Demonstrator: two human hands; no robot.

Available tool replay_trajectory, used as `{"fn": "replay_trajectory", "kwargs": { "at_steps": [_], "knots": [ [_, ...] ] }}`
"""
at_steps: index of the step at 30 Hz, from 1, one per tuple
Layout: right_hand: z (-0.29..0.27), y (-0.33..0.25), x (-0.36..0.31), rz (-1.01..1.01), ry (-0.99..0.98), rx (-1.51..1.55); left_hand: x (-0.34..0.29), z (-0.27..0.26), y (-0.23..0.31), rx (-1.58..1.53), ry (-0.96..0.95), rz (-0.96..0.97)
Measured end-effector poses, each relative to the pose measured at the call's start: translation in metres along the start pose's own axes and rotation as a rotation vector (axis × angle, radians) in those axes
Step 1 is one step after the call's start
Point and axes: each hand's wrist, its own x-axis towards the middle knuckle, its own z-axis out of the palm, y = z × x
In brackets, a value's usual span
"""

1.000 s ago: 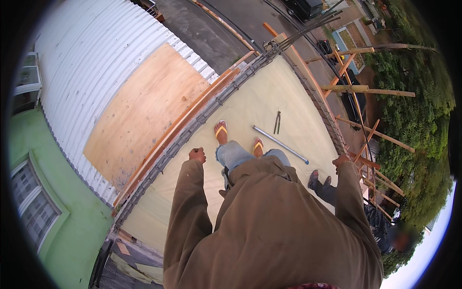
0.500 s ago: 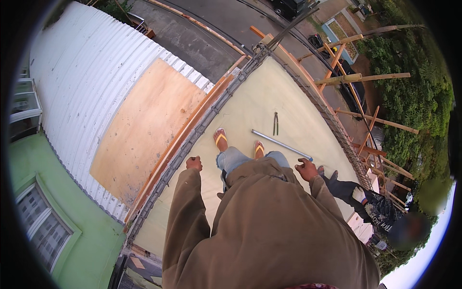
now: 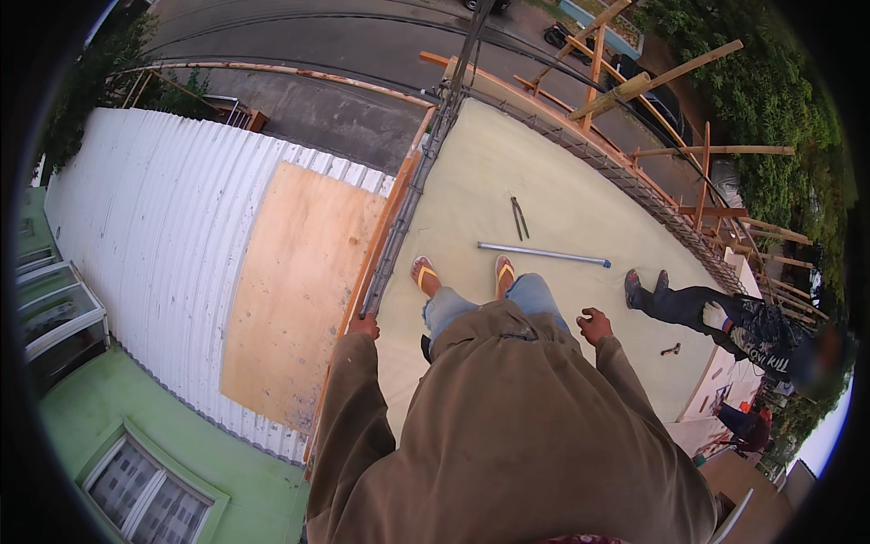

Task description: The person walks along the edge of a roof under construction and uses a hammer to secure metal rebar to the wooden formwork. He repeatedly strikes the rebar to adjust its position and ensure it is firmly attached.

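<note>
My left hand (image 3: 364, 326) hangs beside my body with its fingers curled in and nothing seen in it. In the picture it overlaps the bundle of steel rebar (image 3: 396, 238) along the left edge; whether they touch I cannot tell. My right hand (image 3: 594, 326) is held out at my right side, loosely closed and empty. Ahead of my feet, a long grey metal pipe (image 3: 544, 252) with a blue end lies on the pale yellow sheet floor (image 3: 462, 195). Beyond it lie long-handled pincers (image 3: 519, 219). A small dark metal tool (image 3: 671, 349) rests farther right.
A co-worker in dark clothes and a white glove (image 3: 715, 315) stands at the right. Rebar cages (image 3: 634, 190) and orange boards (image 3: 391, 204) line the floor's edges. Left is a white corrugated roof (image 3: 172, 218) carrying a plywood sheet (image 3: 299, 290). Wooden poles (image 3: 693, 63) stick out over the street.
My view has turned and shifted, so the pipe and pincers sit differently. My left hand now overlaps the edge rebar. The small dark tool has come into sight; both hands stay curled.
</note>
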Motion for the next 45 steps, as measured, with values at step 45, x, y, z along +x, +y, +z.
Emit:
{"fn": "replay_trajectory", "kwargs": {
  "at_steps": [45],
  "knots": [
    [0.264,0.287,-0.147,0.978,-0.132,1.037,-0.205,0.736,0.145,1.320,-0.442,0.779]
  ]
}}
